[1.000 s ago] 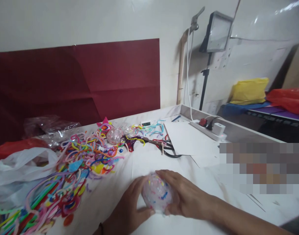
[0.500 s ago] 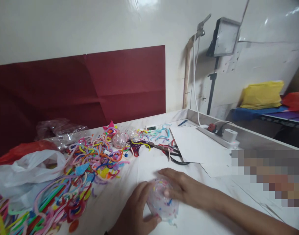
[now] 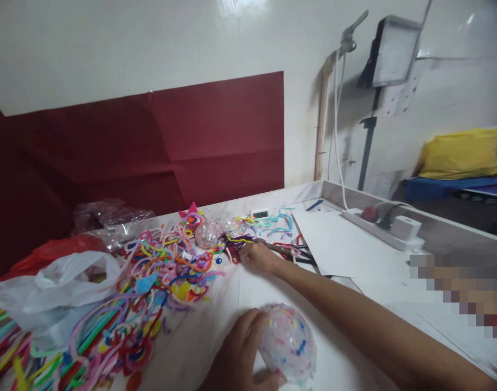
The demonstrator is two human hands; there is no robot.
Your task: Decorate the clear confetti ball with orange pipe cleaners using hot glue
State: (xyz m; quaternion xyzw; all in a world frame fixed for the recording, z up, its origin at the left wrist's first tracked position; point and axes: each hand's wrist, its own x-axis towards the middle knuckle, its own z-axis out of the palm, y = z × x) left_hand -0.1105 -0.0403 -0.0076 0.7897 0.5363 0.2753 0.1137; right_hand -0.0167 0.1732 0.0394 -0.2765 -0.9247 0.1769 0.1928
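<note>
In the head view, my left hand (image 3: 242,347) is curled around the left side of a clear, speckled ball (image 3: 289,342), thumb low and fingers above. The ball rests on the white table surface and has pink, blue and yellow bits on it. My right hand (image 3: 256,257) is stretched far across the table, fingers bent inward beside a bundle of dark purple strands (image 3: 231,243). Whatever lies under those fingers is hidden. Just behind the hand lies a pair of scissors (image 3: 287,248), partly covered by the hand and coloured pieces.
Pipe-cleaner pieces (image 3: 171,255) are heaped at left, beside a white plastic bag (image 3: 57,293). Another speckled ball (image 3: 208,233) and a small digital display (image 3: 260,214) sit at the back. White sheets (image 3: 338,244) and a power strip (image 3: 384,233) lie at right.
My right hand has left the ball and moved forward to the purple strands. My left hand stays on the ball, which shows more of its surface. The view has shifted slightly left.
</note>
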